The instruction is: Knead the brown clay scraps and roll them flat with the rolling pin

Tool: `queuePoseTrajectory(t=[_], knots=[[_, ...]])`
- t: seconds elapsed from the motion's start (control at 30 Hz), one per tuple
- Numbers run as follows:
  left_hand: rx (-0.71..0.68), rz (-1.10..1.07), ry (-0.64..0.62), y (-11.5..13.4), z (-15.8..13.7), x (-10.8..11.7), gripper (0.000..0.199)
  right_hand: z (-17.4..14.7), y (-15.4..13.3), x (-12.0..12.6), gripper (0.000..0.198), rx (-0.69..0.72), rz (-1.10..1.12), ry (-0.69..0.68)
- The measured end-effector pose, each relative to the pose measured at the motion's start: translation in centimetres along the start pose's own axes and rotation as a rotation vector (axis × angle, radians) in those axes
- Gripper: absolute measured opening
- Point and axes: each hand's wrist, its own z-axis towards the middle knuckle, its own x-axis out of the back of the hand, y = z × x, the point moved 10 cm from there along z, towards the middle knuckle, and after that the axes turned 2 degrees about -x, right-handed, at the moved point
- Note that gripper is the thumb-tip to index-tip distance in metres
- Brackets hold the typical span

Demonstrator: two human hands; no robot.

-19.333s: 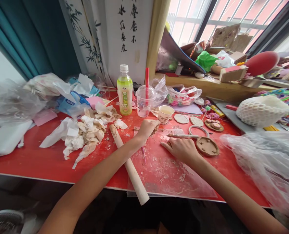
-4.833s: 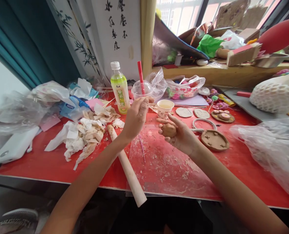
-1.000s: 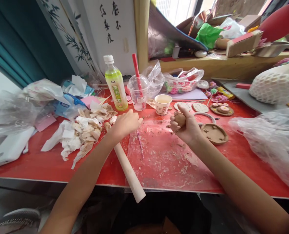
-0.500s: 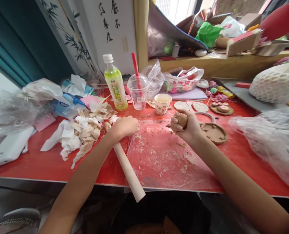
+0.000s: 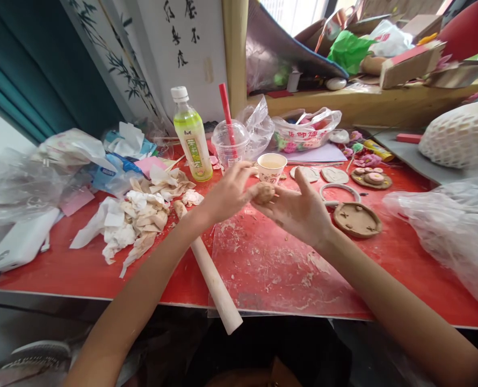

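Observation:
A lump of brown clay sits between my two hands, above the plastic-covered part of the table. My left hand grips it from the left with thumb and fingers. Palm up, my right hand lies open under its right side, fingers stretched out and thumb raised. Clay smears mark the right palm. Just behind the hands stands a paper cup of cloudy liquid. A wooden rolling pin passes below my left forearm, its near end sticking out over the table edge. Right of my right hand is a round clay dish.
Crumpled tissues lie left of the rolling pin. Behind stand a green drink bottle and a plastic cup with a red straw. Flat clay discs and a ring lie at right, near a clear plastic bag.
My left hand has moved right and up from over the rolling pin to the clay. My right hand has opened from its grip around the lump and shifted slightly left.

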Motion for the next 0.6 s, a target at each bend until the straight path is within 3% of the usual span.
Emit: queuePoseTrajectory(t=[0.1,0.17,0.27,0.4,0.47,0.6], knots=[[-0.282,0.057,0.080,4.5,-0.5,0.0,0.032,-0.7,2.4,-2.1,0.058,-0.158,0.146,-0.104],[-0.338,0.126,0.156,5.3,-1.0,0.5,0.038,-1.2,3.7,-3.8,0.065,-0.255,0.177,-0.234],[-0.152,0.026,0.346,2.4,-1.3,3.4,0.051,-1.7,4.4,-4.8,0.080,-0.343,0.151,-0.351],[0.180,-0.354,0.504,-2.7,-2.0,5.8,0.060,-0.7,3.2,-2.2,0.081,-0.292,0.108,-0.154],[0.217,-0.534,0.475,-2.9,-1.8,5.3,0.059,-0.4,2.7,-1.2,0.075,-0.256,0.142,-0.066],[0.067,-0.656,0.153,1.0,-0.2,2.2,0.044,-0.2,3.4,-0.9,0.066,-0.248,0.278,-0.002]])
